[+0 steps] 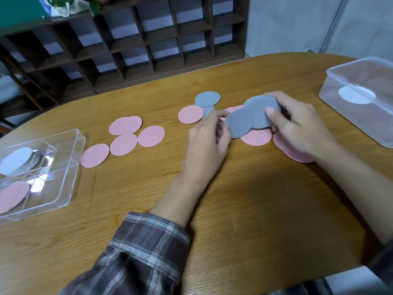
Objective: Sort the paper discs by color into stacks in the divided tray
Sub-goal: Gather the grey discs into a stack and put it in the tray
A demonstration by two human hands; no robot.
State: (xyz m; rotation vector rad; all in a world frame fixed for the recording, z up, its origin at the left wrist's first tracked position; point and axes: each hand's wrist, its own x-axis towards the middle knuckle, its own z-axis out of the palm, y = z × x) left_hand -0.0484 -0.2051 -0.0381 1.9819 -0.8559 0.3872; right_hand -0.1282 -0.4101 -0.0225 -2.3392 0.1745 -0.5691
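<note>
Both hands hold grey discs above the middle of the table. My left hand (209, 139) pinches one grey disc (239, 124) at its left edge. My right hand (297, 124) grips a small stack of grey discs (260, 110), thumb on top. Pink discs (256, 136) lie under them, and more pink discs (125, 133) are spread to the left. Two more grey discs (207, 99) lie beside a pink disc (190, 114) farther back. The clear divided tray (70, 167) at the left holds a grey stack (17, 161) in its far compartment and pink discs (12, 195) in its near one.
A clear plastic box (361, 107) with a white disc (354, 94) inside stands at the right edge of the wooden table (244, 209). A dark wooden cubby shelf (127, 43) runs behind the table.
</note>
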